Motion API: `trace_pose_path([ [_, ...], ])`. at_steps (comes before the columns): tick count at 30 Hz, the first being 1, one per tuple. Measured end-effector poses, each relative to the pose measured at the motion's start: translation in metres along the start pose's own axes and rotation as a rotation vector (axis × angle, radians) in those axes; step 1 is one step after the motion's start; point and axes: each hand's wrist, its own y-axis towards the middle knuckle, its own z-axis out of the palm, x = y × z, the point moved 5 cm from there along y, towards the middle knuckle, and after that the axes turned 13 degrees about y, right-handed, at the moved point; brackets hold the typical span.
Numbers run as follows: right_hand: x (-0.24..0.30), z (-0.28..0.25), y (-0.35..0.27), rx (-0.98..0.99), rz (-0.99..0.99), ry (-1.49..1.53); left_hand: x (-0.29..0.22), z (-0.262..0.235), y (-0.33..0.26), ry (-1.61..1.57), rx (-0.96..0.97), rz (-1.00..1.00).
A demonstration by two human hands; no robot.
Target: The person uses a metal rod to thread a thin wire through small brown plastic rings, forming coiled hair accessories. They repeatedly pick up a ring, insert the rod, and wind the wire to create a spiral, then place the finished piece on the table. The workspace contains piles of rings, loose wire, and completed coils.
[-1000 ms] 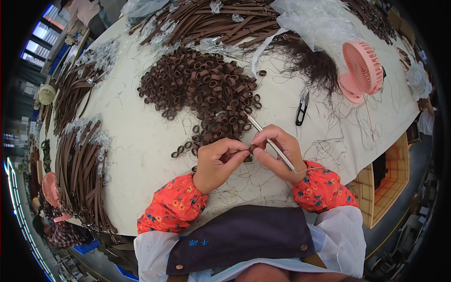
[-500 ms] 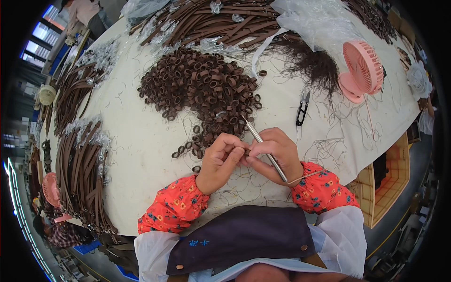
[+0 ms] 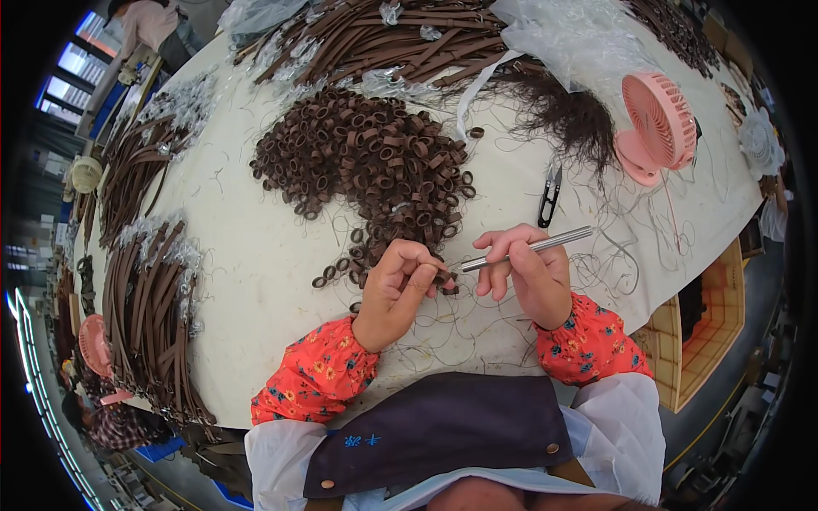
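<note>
Between the thumb and fingers of my left hand (image 3: 390,296) is a small brown strap loop (image 3: 441,278). My right hand (image 3: 538,281) grips a slim silver pen-shaped tool (image 3: 562,239), which lies slantwise across the fingers. Its thin tip points at the loop; whether it touches is too small to tell. Just beyond my left hand spreads a heap of brown strap loops (image 3: 366,145), with a few strays near its lower end. Loose threads (image 3: 426,345) lie on the white table (image 3: 247,255) below my hands. Black thread snips (image 3: 550,196) rest beyond my right hand.
A pink desk fan (image 3: 656,123) stands at the right, near a tangle of dark threads (image 3: 562,111). Brown straps (image 3: 400,38) with plastic wrap lie at the back, and more straps (image 3: 149,315) along the left. A wooden box (image 3: 694,328) is beside the table's right edge.
My right hand has moved off the left one and turned the tool, so its point now faces the loop instead of away. The left hand has hardly moved and still holds the loop.
</note>
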Motion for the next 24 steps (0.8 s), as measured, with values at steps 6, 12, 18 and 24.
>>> trace_pose_path([
  [6, -0.0035, 0.0055, -0.0011, -0.015, 0.077, 0.048, -0.0002, -0.0006, -0.0007, 0.022, 0.0, 0.003],
  [12, -0.0032, 0.0053, -0.0008, -0.01, 0.071, 0.037, 0.0002, 0.0002, -0.0008, 0.002, 0.0, -0.01],
  [18, -0.003, 0.0063, -0.0013, -0.007, 0.068, 0.016, -0.0001, 0.0006, -0.0005, -0.001, 0.019, 0.006],
  [24, -0.0057, 0.005, -0.0023, -0.057, 0.01, -0.135, -0.0019, 0.0008, -0.0005, 0.047, -0.03, 0.008],
])
